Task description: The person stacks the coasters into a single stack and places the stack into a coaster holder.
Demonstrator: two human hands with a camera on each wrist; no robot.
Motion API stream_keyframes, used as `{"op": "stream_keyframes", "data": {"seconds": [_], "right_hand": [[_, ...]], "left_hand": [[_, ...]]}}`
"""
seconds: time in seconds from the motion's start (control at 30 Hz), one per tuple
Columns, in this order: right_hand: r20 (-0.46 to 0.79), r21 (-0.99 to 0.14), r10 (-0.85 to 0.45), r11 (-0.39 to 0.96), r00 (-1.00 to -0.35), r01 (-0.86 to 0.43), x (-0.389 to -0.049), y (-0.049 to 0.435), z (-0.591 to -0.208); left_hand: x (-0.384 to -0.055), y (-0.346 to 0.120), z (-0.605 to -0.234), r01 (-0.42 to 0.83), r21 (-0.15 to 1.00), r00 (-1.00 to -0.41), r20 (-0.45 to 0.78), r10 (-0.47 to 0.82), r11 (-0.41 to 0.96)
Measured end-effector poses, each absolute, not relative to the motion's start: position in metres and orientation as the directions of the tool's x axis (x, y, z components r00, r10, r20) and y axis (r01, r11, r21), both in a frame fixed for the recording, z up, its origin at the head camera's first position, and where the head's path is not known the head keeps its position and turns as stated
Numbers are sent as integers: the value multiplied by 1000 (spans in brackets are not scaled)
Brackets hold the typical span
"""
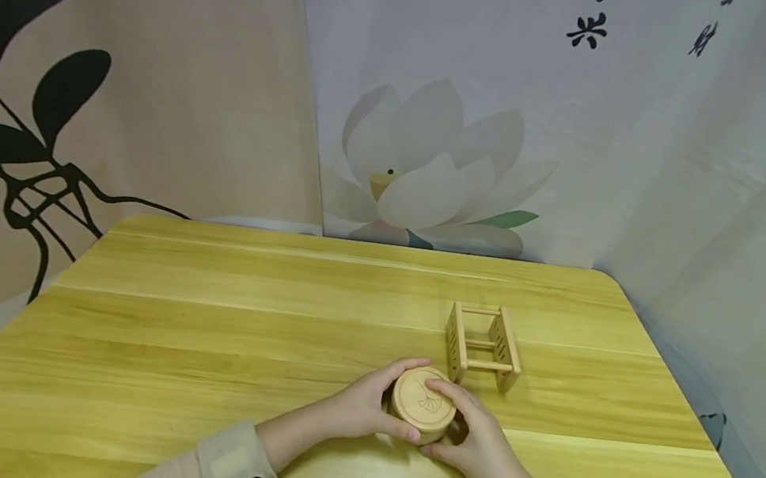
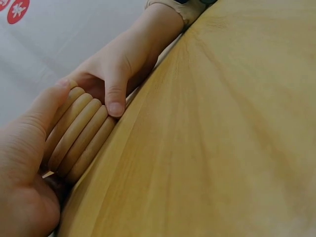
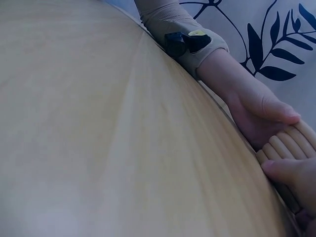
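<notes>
At your worktop [image 1: 151, 370], nearer its right edge than its left, the stack of wooden discs [image 1: 423, 405] should handle stiff, light and slightly slippery between layers; it is best held by the rims. Your left hand [image 1: 366, 404] and right hand [image 1: 481, 445], fingers part-curled, grip it from opposite sides.

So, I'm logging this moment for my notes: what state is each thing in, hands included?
Stack of round, pale wooden discs: piled together, held, engraved face upward.
Small pale wooden rack with crossbars: standing on the yellow wood-grain table, not held.
Bare left hand: gripping the stack's left side.
Bare right hand: gripping its right side.
</notes>
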State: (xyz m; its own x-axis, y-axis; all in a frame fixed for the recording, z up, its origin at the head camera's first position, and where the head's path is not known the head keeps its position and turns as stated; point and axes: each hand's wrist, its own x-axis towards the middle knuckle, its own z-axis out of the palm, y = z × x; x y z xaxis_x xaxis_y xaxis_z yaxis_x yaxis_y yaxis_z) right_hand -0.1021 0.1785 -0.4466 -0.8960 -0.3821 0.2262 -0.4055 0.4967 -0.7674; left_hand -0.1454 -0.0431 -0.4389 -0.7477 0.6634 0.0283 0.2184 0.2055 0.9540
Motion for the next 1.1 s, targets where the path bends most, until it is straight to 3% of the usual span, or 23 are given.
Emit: {"op": "stream_keyframes", "data": {"seconds": [0.43, 1.1], "right_hand": [[291, -712, -373, 531, -881, -460, -102, 177, -447], [290, -744, -375, 490, -880, -454, -104, 175, -445]], "left_hand": [[-147, -44, -441, 206, 959, -744, 23, 668, 197], [-143, -46, -436, 192, 964, -767, 29, 641, 187]]}}
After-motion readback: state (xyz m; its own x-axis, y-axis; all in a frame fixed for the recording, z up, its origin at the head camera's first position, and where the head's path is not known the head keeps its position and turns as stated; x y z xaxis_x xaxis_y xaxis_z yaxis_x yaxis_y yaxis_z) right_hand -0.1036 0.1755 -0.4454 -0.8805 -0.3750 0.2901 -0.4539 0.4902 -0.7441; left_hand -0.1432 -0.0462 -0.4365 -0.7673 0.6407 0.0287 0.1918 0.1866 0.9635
